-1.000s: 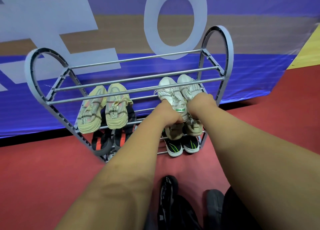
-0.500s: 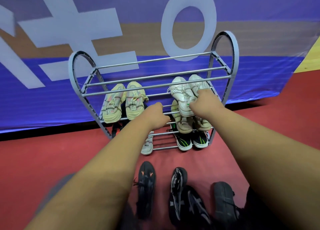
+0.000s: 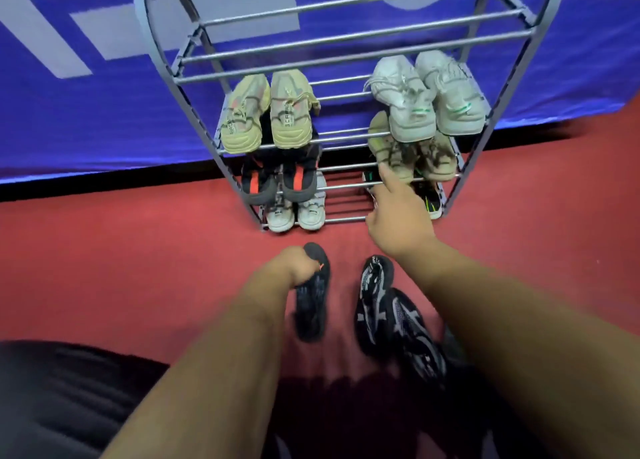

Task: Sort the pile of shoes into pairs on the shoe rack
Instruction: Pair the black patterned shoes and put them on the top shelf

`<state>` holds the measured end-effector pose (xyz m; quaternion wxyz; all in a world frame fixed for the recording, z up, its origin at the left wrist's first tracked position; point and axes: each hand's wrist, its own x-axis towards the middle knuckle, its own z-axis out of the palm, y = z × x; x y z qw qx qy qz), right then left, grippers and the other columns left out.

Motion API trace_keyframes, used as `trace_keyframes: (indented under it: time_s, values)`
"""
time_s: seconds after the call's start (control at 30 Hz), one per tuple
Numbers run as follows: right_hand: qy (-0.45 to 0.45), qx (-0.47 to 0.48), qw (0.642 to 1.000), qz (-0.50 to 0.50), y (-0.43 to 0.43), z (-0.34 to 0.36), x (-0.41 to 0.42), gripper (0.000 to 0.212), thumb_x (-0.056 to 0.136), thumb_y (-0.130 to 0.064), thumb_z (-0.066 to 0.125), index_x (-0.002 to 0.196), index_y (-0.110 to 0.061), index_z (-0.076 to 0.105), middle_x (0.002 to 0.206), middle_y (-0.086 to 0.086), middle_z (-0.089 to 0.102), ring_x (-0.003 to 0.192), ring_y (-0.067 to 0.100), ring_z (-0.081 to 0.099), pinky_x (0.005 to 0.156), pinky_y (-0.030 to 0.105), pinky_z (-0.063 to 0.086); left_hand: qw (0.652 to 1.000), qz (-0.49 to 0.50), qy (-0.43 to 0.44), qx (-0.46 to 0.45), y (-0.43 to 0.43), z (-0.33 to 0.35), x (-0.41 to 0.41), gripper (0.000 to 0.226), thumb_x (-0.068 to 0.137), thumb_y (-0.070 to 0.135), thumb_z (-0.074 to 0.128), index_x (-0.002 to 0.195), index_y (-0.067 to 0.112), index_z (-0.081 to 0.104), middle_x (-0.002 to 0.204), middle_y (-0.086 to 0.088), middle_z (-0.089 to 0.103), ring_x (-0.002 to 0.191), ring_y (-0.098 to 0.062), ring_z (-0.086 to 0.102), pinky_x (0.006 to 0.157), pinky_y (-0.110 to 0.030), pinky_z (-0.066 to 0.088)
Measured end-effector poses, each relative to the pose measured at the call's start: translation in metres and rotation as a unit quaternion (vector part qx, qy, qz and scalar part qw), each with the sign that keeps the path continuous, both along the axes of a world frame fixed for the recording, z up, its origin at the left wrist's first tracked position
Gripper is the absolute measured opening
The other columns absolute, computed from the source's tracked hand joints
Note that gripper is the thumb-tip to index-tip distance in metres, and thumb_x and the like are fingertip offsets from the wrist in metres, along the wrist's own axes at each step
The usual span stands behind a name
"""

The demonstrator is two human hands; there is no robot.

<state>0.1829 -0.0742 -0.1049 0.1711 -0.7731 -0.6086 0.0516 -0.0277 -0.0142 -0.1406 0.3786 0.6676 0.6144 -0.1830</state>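
Shoes point(image 3: 287, 112) in pairs on the shoe rack point(image 3: 346, 47), upper centre; three black ones loose on the red floor point(image 3: 138, 250) below. Left hand point(image 3: 294, 264) clamped round one black shoe point(image 3: 311, 302) at centre; right hand point(image 3: 398, 223) holding nothing, forefinger stretched toward the tan pair point(image 3: 391, 150).

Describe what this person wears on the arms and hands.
Nothing shows on them. The left forearm and right forearm are bare to the edge of the picture, with no sleeve in view. The left hand and right hand wear no gloves. No watch, bracelet or ring can be seen, though the picture is slightly blurred.
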Motion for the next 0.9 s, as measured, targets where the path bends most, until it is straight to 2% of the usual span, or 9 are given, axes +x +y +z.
trace_keyframes:
  time_s: [0.1, 0.23, 0.3, 0.4, 0.47, 0.57, 0.67, 0.8, 0.9]
  values:
    - [0.056, -0.199, 0.978, 0.022, -0.035, -0.063, -0.012, 0.048, 0.089, -0.025, 0.064, 0.137, -0.014, 0.061, 0.169, 0.008, 0.029, 0.133, 0.041, 0.054, 0.105, 0.047, 0.05, 0.999, 0.005, 0.035, 0.003, -0.034, -0.054, -0.019, 0.047, 0.1, 0.025, 0.061, 0.141, 0.003, 0.062, 0.14, -0.021, 0.065, 0.126, -0.036, 0.064, 0.096, -0.033, 0.05]
    - [0.08, -0.4, 0.913, -0.014, -0.072, -0.116, -0.015, 0.065, 0.093, -0.033, 0.063, 0.155, -0.021, 0.044, 0.149, 0.016, 0.046, 0.133, 0.042, 0.054, 0.113, 0.048, 0.046, 0.997, -0.002, 0.079, -0.02, -0.068, -0.104, -0.04, 0.067, 0.091, 0.036, 0.062, 0.155, 0.026, 0.046, 0.144, -0.018, 0.062, 0.132, -0.038, 0.06, 0.112, -0.041, 0.048]
    - [0.081, -0.451, 0.889, -0.021, -0.078, -0.125, -0.014, 0.06, 0.1, -0.033, 0.063, 0.155, -0.014, 0.044, 0.148, 0.018, 0.051, 0.135, 0.038, 0.054, 0.114, 0.043, 0.046, 0.995, -0.039, 0.086, -0.026, -0.074, -0.107, -0.038, 0.066, 0.093, 0.036, 0.06, 0.157, 0.028, 0.043, 0.144, -0.021, 0.061, 0.131, -0.04, 0.06, 0.112, -0.043, 0.048]
    - [0.06, -0.48, 0.875, -0.003, -0.081, -0.136, -0.003, 0.051, 0.106, -0.029, 0.052, 0.152, -0.006, 0.05, 0.147, 0.018, 0.054, 0.134, 0.034, 0.057, 0.11, 0.038, 0.046, 0.991, -0.039, 0.122, 0.031, -0.072, -0.097, -0.022, 0.052, 0.097, 0.034, 0.058, 0.148, 0.023, 0.054, 0.142, -0.017, 0.063, 0.129, -0.038, 0.063, 0.106, -0.044, 0.051]
    - [0.057, -0.487, 0.872, -0.014, -0.087, -0.142, 0.005, 0.058, 0.106, -0.039, 0.055, 0.151, -0.003, 0.049, 0.149, 0.019, 0.053, 0.136, 0.032, 0.055, 0.113, 0.035, 0.043, 0.989, -0.026, 0.134, 0.064, -0.072, -0.092, -0.008, 0.045, 0.098, 0.031, 0.057, 0.141, 0.019, 0.058, 0.138, -0.012, 0.066, 0.127, -0.035, 0.065, 0.102, -0.045, 0.053]
    - [0.046, -0.5, 0.863, -0.047, -0.096, -0.141, 0.015, 0.058, 0.106, -0.038, 0.058, 0.15, 0.0, 0.05, 0.149, 0.022, 0.052, 0.138, 0.034, 0.053, 0.111, 0.036, 0.042, 0.996, -0.073, 0.043, -0.02, -0.084, -0.101, 0.017, 0.036, 0.096, 0.025, 0.06, 0.131, 0.025, 0.065, 0.133, -0.009, 0.069, 0.117, -0.029, 0.068, 0.1, -0.035, 0.055]
    - [0.043, -0.539, 0.839, -0.054, -0.106, -0.15, 0.021, 0.055, 0.103, -0.024, 0.058, 0.148, 0.005, 0.044, 0.147, 0.022, 0.049, 0.135, 0.034, 0.053, 0.103, 0.035, 0.046, 0.986, -0.113, -0.039, -0.12, -0.101, -0.113, 0.039, 0.035, 0.095, 0.026, 0.068, 0.126, 0.042, 0.067, 0.127, 0.004, 0.07, 0.094, -0.017, 0.067, 0.084, -0.025, 0.05]
    - [0.063, -0.55, 0.83, -0.062, -0.118, -0.157, 0.018, 0.048, 0.102, -0.028, 0.063, 0.141, 0.001, 0.061, 0.138, 0.02, 0.063, 0.128, 0.036, 0.062, 0.1, 0.038, 0.051, 0.979, -0.175, 0.002, -0.102, -0.11, -0.121, 0.056, 0.047, 0.097, 0.039, 0.066, 0.14, 0.054, 0.054, 0.127, 0.003, 0.061, 0.107, -0.02, 0.065, 0.097, -0.028, 0.052]
    - [0.09, -0.542, 0.83, -0.093, -0.117, -0.156, 0.021, 0.042, 0.105, -0.028, 0.058, 0.138, -0.002, 0.065, 0.139, 0.017, 0.066, 0.128, 0.033, 0.064, 0.103, 0.039, 0.055, 0.989, -0.116, -0.045, -0.085, -0.108, -0.132, 0.057, 0.046, 0.093, 0.04, 0.071, 0.134, 0.047, 0.053, 0.113, 0.001, 0.065, 0.09, -0.017, 0.064, 0.078, -0.027, 0.05]
